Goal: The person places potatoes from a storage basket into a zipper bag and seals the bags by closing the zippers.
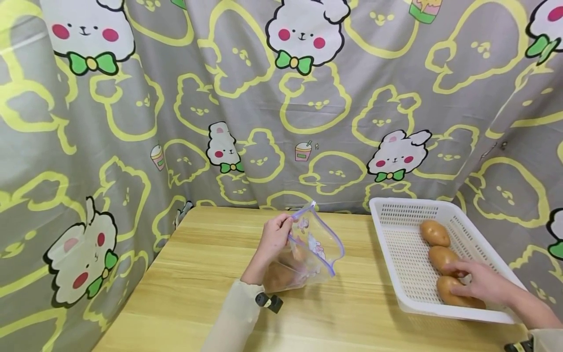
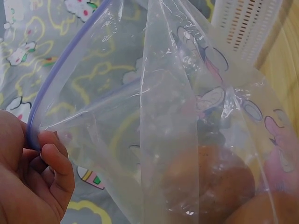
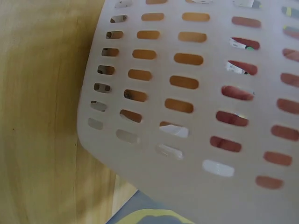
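My left hand (image 1: pixel 277 234) pinches the purple zip rim of a clear plastic zip bag (image 1: pixel 323 244) with printed cartoon figures. The bag's mouth gapes toward the right. Inside, brown potatoes (image 2: pixel 210 179) show through the plastic at the bottom. On the right, my right hand (image 1: pixel 481 283) reaches into a white plastic basket (image 1: pixel 387 264). Its thumb lies on the nearest potato (image 1: pixel 448 288), with the fingers bent over that potato's far side, by the middle potato (image 1: pixel 440 258). A third potato (image 1: pixel 433 233) lies farther back. The right wrist view catches mostly the basket's slotted wall (image 3: pixel 159 107).
Bag and basket stand on a wood-grain table (image 1: pixel 211 254). A grey curtain (image 1: pixel 250 102) with cartoon prints hangs behind it and along the sides. The basket's raised wall (image 1: pixel 457 315) runs below the right hand.
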`<state>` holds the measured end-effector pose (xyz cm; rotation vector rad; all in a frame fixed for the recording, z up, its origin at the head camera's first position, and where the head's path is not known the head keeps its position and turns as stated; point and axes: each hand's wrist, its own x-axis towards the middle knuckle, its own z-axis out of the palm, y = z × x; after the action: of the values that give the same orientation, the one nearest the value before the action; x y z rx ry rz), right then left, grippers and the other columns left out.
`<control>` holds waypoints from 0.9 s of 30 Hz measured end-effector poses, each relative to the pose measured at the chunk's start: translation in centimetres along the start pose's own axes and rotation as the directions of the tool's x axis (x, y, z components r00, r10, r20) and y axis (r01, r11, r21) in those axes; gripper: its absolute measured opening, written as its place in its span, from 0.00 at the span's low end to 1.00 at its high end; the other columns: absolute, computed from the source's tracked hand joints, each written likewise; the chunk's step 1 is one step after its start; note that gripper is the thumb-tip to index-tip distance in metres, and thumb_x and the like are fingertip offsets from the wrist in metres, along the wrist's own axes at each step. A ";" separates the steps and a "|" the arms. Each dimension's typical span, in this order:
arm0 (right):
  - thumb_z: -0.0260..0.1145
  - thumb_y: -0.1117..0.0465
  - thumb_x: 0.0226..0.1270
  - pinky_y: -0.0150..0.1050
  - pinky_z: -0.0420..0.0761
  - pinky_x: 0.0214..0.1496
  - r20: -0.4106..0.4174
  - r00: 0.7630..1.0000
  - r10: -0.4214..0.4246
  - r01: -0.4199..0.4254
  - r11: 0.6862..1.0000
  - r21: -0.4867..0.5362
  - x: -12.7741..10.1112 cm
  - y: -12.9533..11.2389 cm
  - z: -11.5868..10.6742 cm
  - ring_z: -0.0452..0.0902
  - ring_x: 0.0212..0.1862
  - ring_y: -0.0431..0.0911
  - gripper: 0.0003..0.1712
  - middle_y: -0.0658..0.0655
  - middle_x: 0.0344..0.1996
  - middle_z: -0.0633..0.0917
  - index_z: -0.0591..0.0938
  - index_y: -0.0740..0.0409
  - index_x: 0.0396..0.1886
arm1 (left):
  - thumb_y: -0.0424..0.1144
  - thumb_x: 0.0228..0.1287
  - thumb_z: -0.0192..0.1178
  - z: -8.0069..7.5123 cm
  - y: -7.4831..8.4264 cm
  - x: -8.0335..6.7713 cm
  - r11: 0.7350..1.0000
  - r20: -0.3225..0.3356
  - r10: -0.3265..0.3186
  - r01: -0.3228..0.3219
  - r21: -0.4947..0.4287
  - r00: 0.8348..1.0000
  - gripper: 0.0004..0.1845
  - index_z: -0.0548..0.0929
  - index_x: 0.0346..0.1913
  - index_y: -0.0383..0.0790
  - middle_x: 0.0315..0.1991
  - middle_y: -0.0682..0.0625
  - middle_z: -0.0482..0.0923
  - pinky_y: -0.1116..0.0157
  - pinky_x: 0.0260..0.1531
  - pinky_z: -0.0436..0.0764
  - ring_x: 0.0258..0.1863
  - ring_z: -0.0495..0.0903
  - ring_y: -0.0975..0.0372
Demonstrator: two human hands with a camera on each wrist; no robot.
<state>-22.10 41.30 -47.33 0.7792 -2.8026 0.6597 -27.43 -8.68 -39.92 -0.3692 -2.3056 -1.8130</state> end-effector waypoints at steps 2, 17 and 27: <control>0.79 0.58 0.43 0.32 0.72 0.30 0.027 1.000 0.011 -0.011 1.000 0.011 -0.1 0.1 0.0 0.71 0.33 0.30 0.24 0.41 0.34 0.81 0.82 0.64 0.41 | 0.33 0.71 0.49 0.0 -0.1 0.0 1.000 -0.002 0.007 -0.007 0.000 1.000 0.11 0.81 0.37 0.32 0.16 0.52 0.69 0.74 0.09 0.63 0.09 0.64 0.67; 0.72 0.64 0.54 0.30 0.73 0.32 0.205 0.977 -0.052 0.008 0.977 0.211 -0.6 0.9 0.3 0.72 0.39 0.30 0.25 0.43 0.37 0.80 0.76 0.70 0.50 | 0.32 0.71 0.49 0.3 -0.2 0.0 1.000 -0.004 0.018 -0.018 -0.017 1.000 0.10 0.81 0.37 0.31 0.16 0.52 0.68 0.73 0.09 0.63 0.10 0.64 0.67; 0.71 0.61 0.56 0.30 0.72 0.34 0.282 0.960 -0.001 -0.053 0.981 0.185 -0.7 0.7 0.0 0.71 0.39 0.29 0.23 0.44 0.40 0.80 0.77 0.70 0.47 | 0.32 0.71 0.49 0.4 -0.3 0.0 1.000 -0.001 0.016 -0.016 -0.020 1.000 0.11 0.81 0.37 0.30 0.16 0.52 0.68 0.74 0.09 0.63 0.09 0.63 0.67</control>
<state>-21.84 42.16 -47.73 0.9394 -3.0400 0.8991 -27.53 -8.39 -40.26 -0.3885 -2.2791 -1.8302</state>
